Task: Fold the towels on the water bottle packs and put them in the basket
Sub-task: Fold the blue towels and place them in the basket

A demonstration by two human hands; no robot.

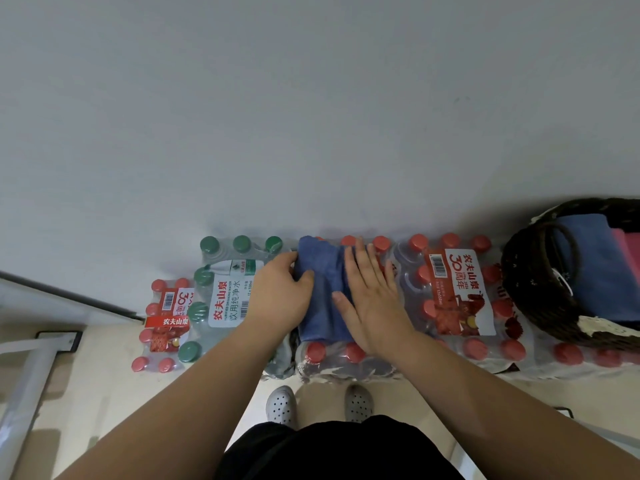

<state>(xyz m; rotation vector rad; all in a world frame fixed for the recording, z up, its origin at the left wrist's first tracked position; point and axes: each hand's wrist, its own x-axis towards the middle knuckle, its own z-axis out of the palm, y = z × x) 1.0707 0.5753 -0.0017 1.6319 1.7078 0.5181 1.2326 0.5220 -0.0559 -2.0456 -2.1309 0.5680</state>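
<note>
A blue towel [320, 292] lies folded into a narrow strip on a red-capped water bottle pack [346, 355] in the middle. My left hand [282, 289] grips the towel's left edge, thumb on top. My right hand [372, 296] lies flat on the towel's right side, fingers spread and pointing away from me. At the far right a dark woven basket [530, 289] sits on the packs. It holds a folded blue towel [595, 268] and a pink one [628, 251].
A green-capped pack [225, 289] stands left of the towel, with a lower red-capped pack [162, 323] beyond it. Another red-capped pack [457, 292] lies between towel and basket. A white wall rises behind. My feet in white shoes [282, 403] stand close to the packs.
</note>
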